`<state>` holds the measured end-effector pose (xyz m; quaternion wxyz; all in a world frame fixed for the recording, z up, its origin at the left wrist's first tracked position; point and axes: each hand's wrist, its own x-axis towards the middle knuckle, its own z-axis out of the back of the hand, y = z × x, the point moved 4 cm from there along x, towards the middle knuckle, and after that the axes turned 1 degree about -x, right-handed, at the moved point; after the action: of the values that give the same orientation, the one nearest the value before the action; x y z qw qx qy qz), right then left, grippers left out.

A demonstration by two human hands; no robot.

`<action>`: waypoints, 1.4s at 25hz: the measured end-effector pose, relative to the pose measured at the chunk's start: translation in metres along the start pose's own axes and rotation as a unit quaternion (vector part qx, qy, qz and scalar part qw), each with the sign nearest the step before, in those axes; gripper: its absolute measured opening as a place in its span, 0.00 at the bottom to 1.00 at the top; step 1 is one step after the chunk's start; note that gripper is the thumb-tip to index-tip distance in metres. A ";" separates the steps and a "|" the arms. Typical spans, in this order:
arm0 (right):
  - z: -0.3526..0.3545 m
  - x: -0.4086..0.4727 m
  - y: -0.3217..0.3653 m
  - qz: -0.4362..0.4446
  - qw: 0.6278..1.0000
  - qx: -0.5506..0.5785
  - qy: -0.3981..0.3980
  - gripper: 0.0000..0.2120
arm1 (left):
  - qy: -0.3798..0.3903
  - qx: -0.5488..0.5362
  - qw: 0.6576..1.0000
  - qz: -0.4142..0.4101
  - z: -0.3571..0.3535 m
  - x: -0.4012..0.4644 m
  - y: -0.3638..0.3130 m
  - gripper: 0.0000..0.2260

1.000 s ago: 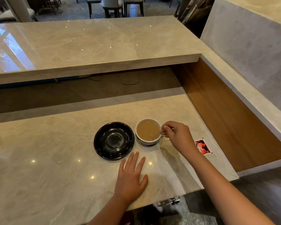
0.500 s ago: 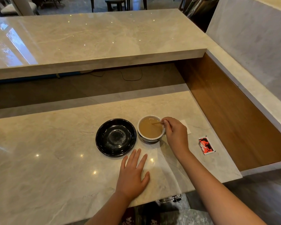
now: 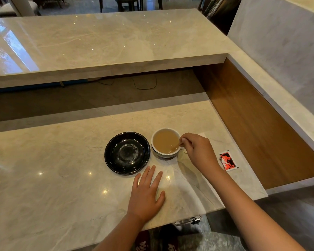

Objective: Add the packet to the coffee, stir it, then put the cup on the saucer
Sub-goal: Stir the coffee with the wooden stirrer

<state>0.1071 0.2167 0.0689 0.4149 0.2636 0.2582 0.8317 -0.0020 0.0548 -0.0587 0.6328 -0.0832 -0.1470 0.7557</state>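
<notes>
A white cup [image 3: 155, 150] of light brown coffee [image 3: 164, 143] stands on the marble counter, just right of an empty black saucer [image 3: 127, 153]. My right hand [image 3: 198, 151] is at the cup's right rim, pinching a thin wooden stirrer [image 3: 176, 146] whose tip dips into the coffee. My left hand [image 3: 146, 192] lies flat on the counter in front of the saucer, fingers spread, holding nothing. A red and white packet [image 3: 228, 160] lies on the counter to the right of my right hand.
A raised marble bar top [image 3: 101, 44] runs across the back, with a dark recess and cables below it. A wooden side panel [image 3: 257, 124] walls the right. The counter's front edge [image 3: 188, 214] is close to my left hand. A white paper corner shows behind my right hand.
The stirrer's tip has swung round inside the cup, from the back rim toward the front right. My right hand shifted slightly with it. My left hand stayed flat.
</notes>
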 end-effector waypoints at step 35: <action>0.038 -0.022 -0.041 -0.207 0.951 0.199 -0.111 0.10 | 0.003 0.004 1.000 0.000 0.000 0.000 0.000 0.27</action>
<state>0.1661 0.2283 0.0651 0.5430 0.3722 0.4200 0.6247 -0.0017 0.0547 -0.0589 0.6335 -0.0830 -0.1424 0.7560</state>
